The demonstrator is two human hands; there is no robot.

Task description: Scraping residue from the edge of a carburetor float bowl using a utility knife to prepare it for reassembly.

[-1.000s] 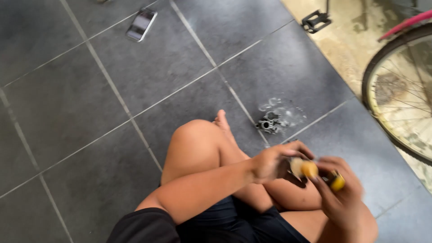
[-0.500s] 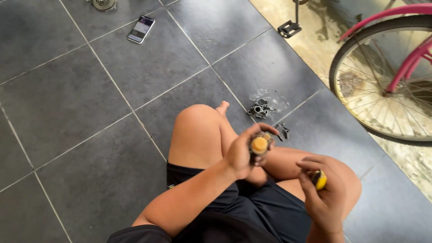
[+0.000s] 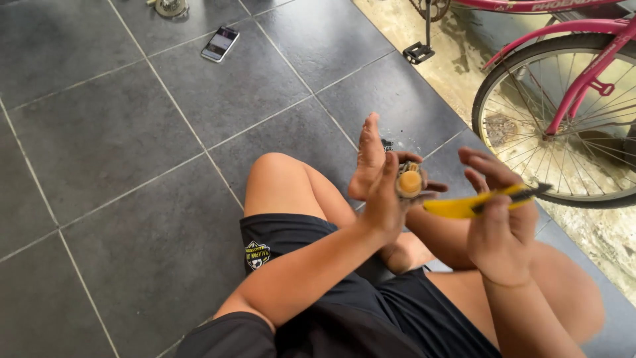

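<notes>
The person's left hand [image 3: 387, 195] is closed around a small round part [image 3: 409, 182] with a dark outer ring and an orange-tan face; the fingers wrap its sides and the face points up toward the camera. What kind of part it is cannot be told. The right hand [image 3: 497, 229] pinches a yellow utility knife [image 3: 474, 204] between thumb and curled fingers, held roughly level with its dark blade end pointing right, toward the wheel. The knife's yellow end sits just beside the round part, and whether they touch cannot be told.

Both hands are raised above the person's lap. The person sits cross-legged in black shorts [image 3: 318, 265] on a floor of large grey tiles [image 3: 99, 152], one bare foot [image 3: 368, 156] upturned just behind the left hand. A few small dark metal bits [image 3: 387, 143] lie on the tile beyond the foot.

Farther off on the tiles lies a phone [image 3: 220, 44], screen up. To the right stands a pink bicycle [image 3: 570, 30], its spoked wheel [image 3: 563, 126] on paler, stained concrete, a black pedal [image 3: 419, 52] hanging near the tile edge.
</notes>
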